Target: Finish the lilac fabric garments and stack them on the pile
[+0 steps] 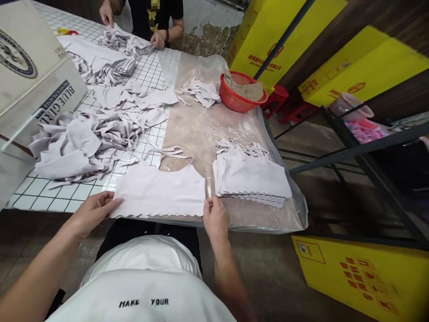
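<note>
A pale grey camisole top [161, 190] with thin straps lies flat at the table's near edge. My left hand [92, 210] touches its lower left corner, fingers stretched along the scalloped hem. My right hand [214, 217] pinches its lower right corner. Just to the right sits a neat stack of folded tops [253, 179] in the same fabric. A loose heap of unfolded tops [83, 143] lies to the left on the gridded table cover [50, 194].
Across the table another person's hands [157, 39] sort more grey pieces. A red basket [239, 91] stands at the far right on clear plastic sheeting [201, 129]. A white carton [30, 67] sits at left. Yellow boxes [365, 273] and a metal rack [362, 152] stand to the right.
</note>
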Motion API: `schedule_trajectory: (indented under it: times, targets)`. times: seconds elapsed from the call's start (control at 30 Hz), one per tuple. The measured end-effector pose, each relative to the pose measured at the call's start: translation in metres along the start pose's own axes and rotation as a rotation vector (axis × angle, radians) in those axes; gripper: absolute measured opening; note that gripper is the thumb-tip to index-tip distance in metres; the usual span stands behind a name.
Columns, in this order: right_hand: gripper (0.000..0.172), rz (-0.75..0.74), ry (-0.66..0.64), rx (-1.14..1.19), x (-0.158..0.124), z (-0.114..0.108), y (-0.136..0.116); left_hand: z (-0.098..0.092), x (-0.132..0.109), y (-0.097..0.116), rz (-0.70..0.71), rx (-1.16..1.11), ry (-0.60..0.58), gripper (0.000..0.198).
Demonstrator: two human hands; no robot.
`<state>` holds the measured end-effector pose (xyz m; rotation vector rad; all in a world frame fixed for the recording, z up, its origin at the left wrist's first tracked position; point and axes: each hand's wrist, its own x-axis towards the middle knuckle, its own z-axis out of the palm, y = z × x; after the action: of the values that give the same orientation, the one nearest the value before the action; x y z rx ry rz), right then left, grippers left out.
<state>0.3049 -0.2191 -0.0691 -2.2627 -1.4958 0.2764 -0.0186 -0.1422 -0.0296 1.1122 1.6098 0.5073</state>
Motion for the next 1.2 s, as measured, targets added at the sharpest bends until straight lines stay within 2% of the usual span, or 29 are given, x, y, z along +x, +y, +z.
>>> schedule_trajectory:
  times: [0.2,0.37,0.63,0.93,1.13,1.2]
  targets:
    - [0.023,0.115,-0.003,-0.078,0.001,-0.006,0.004,0.004,0.004,-0.002,-0.041,-0.125,-0.035,0.069]
    - [0.025,0.086,-0.049,-0.074,0.001,-0.003,-0.006,0.005,0.003,0.0,-0.025,-0.149,-0.03,0.066]
    - [0.04,0.023,-0.01,0.101,0.005,-0.006,0.006,0.007,0.002,-0.001,-0.012,-0.136,-0.038,0.057]
    - [0.057,0.107,-0.035,0.125,0.01,-0.007,0.014,0.012,0.005,0.005,0.004,0.113,0.046,0.048]
    - [0.046,0.086,-0.035,-0.004,0.008,-0.001,0.018,0.003,0.012,0.006,0.052,0.405,0.123,0.032]
    - [0.041,0.088,-0.061,-0.022,0.006,-0.002,0.017,-0.002,0.013,0.002,0.051,0.548,0.192,0.028]
